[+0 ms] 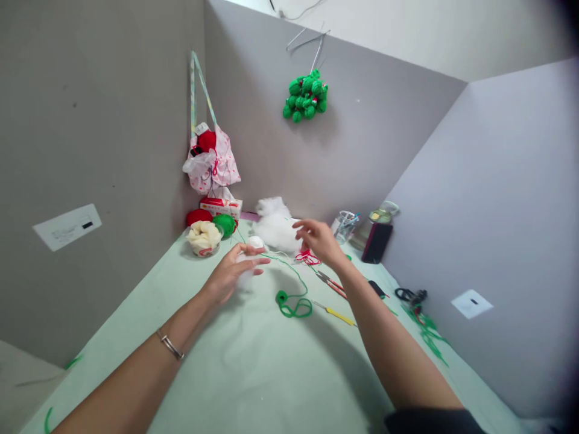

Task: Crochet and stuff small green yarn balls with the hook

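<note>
Left wall card: one pale card [67,226], fixed flat to the partition.
Tub: one, holding cream-coloured material [203,236], on the green counter [217,374].
Yarn balls: two, one red [198,216] and one green [226,225], beside the tub, probably tucked in the corner to stop them rolling.
Bag: one printed bag [226,160], hung by its strap, seemingly to keep the red yarn inside within reach.
Tissue box: one [228,208], under the bag.
Left hand: [231,272] its grip loosely cradles one white wisp [245,281] over the counter's middle, fingers spread, perhaps so the fibre stays uncrushed.
Stuffing: one large white heap [272,232], just beyond both hands.
Green coil: one [296,308], trailing a strand toward the left hand.
Green cluster: one hanging bunch [305,96]; its balls overlap too much to count.
Right hand: [316,242] raised near the heap, fingers curled; I cannot tell whether its grip pinches anything.
Tools: two, red-handled pliers [335,285] and a yellow-handled hook [339,316], probably laid there for easy reach.
Phone: one dark phone-like slab [377,243], propped upright.
</note>
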Demonstrator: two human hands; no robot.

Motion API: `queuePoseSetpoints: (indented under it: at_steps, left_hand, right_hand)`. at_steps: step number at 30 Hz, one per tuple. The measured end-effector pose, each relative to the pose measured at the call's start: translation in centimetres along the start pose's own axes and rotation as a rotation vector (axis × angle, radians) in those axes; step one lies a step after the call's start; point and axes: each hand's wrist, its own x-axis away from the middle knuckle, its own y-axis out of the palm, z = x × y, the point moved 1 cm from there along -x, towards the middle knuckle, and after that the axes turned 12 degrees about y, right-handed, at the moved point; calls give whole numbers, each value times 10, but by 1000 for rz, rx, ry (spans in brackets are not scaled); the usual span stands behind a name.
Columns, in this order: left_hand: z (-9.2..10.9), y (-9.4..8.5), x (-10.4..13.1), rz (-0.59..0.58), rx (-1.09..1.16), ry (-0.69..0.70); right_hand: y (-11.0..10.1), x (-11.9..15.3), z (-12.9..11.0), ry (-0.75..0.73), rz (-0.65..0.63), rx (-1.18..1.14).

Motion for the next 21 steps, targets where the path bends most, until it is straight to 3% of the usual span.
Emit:
queuePoseSetpoints:
  at_steps: [4,7,10,14,21]
  left_hand:
    - [2,7,5,-18,26,-27]
    - [-3,20,12,-28,16,-27]
    - [-13,30,20,-36,-26,-32]
    - [-27,30,29,-57,-120,-20]
    - [-26,31,39,-227,-260,19]
  right_hand:
    - [33,86,7,-44,-135,88]
    - [57,117,16,-13,-130,124]
    - [67,124,22,-3,-108,73]
    - [60,125,23,2,-75,-141]
    - [57,126,15,58,-204,-541]
